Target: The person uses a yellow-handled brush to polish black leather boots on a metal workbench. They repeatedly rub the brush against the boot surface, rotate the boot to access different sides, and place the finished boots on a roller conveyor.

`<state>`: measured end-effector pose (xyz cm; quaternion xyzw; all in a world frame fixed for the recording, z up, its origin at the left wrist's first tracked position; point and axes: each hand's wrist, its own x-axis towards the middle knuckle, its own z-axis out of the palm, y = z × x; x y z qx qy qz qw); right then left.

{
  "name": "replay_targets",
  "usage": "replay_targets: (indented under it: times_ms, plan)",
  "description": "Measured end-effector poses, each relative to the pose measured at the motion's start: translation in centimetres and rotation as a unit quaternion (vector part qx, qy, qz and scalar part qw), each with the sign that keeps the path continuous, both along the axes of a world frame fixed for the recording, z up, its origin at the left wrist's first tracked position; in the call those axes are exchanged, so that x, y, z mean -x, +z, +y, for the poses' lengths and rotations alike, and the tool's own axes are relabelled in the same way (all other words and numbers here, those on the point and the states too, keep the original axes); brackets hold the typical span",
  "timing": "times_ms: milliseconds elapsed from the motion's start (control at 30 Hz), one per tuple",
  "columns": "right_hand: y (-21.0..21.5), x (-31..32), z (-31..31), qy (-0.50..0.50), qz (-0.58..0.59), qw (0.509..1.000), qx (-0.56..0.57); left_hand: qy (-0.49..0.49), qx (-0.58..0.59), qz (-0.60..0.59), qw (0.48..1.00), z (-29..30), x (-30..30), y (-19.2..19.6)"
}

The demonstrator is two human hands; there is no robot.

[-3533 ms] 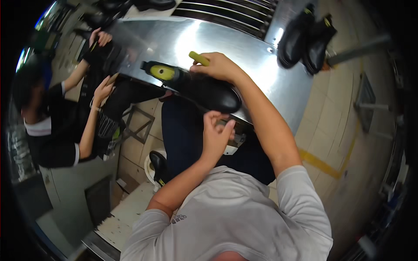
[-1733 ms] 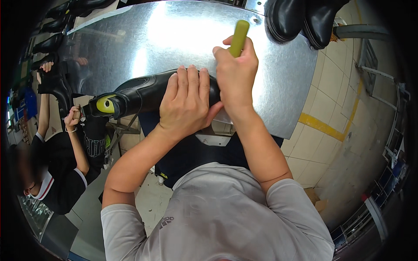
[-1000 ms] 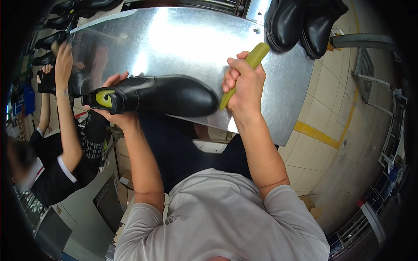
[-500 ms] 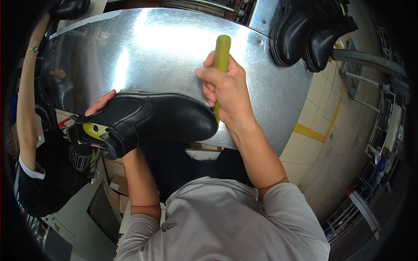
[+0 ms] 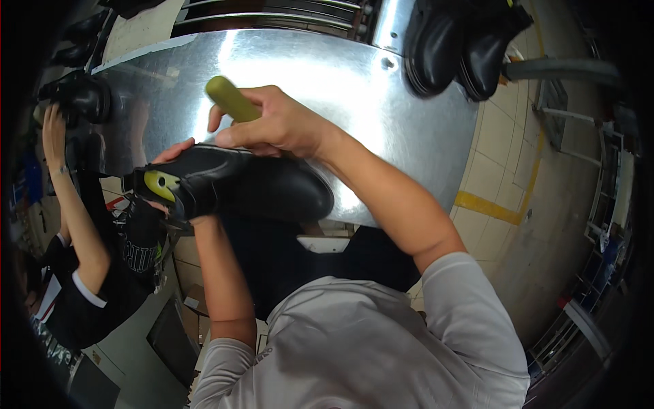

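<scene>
A black leather ankle boot (image 5: 262,187) lies on its side in front of me, toe to the right. Its opening on the left shows a yellow-green lining piece with a dark hole. My left hand (image 5: 176,151) is closed around the heel and shaft end, partly hidden behind the boot. Above the boot's far edge, my right hand (image 5: 276,126) grips an olive-green stick-like tool (image 5: 231,99), its thick rounded end pointing up and left. The tool's lower end is hidden by my hand, so its kind cannot be made out.
Beneath lies a shiny metal table (image 5: 381,129). Two black boots (image 5: 480,61) stand at its far right. At the left, a co-worker's hand (image 5: 53,129) touches another dark boot (image 5: 88,95). Metal rails (image 5: 272,13) run behind the table; a curved pipe (image 5: 565,69) is at right.
My right hand has swept left with the tool, from the toe to the boot's middle, and the tool now tilts left. The co-worker's arm has shifted at the left. The view has moved slightly.
</scene>
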<state>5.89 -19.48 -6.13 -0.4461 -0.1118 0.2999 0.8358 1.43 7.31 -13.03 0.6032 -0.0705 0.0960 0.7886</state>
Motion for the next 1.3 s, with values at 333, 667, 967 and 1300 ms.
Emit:
replay_targets:
  times_ms: [333,667,967,1300]
  plan:
    - [0.0,8.2,-8.3,-0.301,-0.005,0.952,-0.052,0.172,-0.046,0.029,0.984,-2.9,1.5,-1.1]
    - [0.3,7.9,-9.2,-0.52,-0.021,0.851,-0.07,0.042,-0.368,-0.103,0.923,-0.7,13.6,2.1]
    - [0.1,5.1,-7.5,-0.475,-0.05,0.875,-0.074,-0.178,-0.414,0.151,0.88,-2.1,11.9,9.6]
    - [-0.7,3.7,-8.1,-0.456,-0.036,0.88,-0.129,-0.143,-0.465,0.067,0.871,-4.0,12.7,10.3]
